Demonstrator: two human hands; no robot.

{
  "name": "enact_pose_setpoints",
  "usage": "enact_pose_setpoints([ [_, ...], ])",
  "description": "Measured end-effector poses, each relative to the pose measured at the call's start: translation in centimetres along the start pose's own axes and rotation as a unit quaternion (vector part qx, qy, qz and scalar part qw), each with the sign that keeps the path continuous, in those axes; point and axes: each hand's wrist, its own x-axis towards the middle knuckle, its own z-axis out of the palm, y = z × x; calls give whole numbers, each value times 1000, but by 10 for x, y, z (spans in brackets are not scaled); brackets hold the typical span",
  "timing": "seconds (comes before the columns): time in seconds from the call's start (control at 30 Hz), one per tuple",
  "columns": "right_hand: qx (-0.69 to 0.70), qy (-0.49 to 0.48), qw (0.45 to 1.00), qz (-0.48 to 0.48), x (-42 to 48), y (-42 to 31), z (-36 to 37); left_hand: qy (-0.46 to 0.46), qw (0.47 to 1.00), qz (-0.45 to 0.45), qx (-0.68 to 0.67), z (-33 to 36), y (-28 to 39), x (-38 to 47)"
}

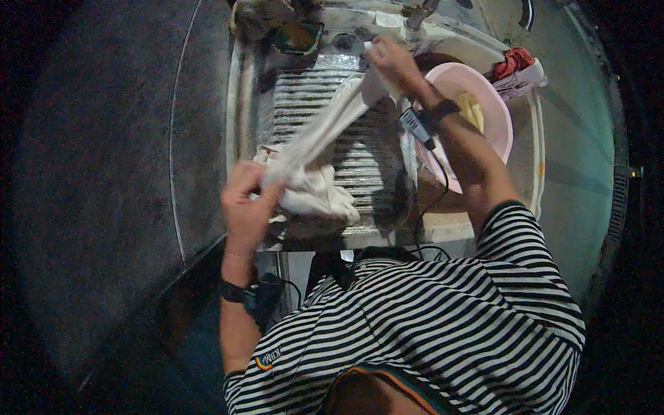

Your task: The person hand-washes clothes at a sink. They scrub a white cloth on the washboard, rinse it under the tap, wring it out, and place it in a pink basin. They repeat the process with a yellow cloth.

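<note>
A white wet-looking garment (332,122) is stretched slantwise over the ridged washboard (306,96) of a laundry sink. My left hand (249,194) grips its near end at the sink's left front, where the rest of the cloth lies bunched. Higher up and to the right, my right hand (391,59) pinches the far end, with a small white bit showing at its fingertips. Both hands are somewhat blurred. Each wrist wears a black strap with a device, and a cable runs from the right-hand device (415,124).
A pink basin (500,119) holding yellow cloth (472,111) stands under my right forearm. Red cloth (513,62) hangs on the right back corner. A faucet (417,15) rises at the back, and a green-rimmed container (298,39) sits back left. A dark wall (119,129) borders the left.
</note>
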Motion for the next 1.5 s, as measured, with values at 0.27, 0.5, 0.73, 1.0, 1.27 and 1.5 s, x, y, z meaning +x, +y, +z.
enact_pose_setpoints([
  [0.27,11,181,983,7,16,31,-29,-136,953,177,205,25,-3,-14],
  [0.5,-74,-24,928,-364,-175,-91,37,-234,933,199,188,66,-39,-60],
  [0.73,-187,10,950,-250,-25,12,83,-311,926,162,138,65,-53,-57],
  [1.0,-99,-204,944,-239,-107,-120,37,-315,929,163,102,60,-42,-46],
  [1.27,-165,9,954,-252,-14,10,108,-300,933,164,111,67,-54,-54],
  [1.5,-100,-134,968,-189,-72,-78,43,-287,933,179,126,65,-45,-51],
])
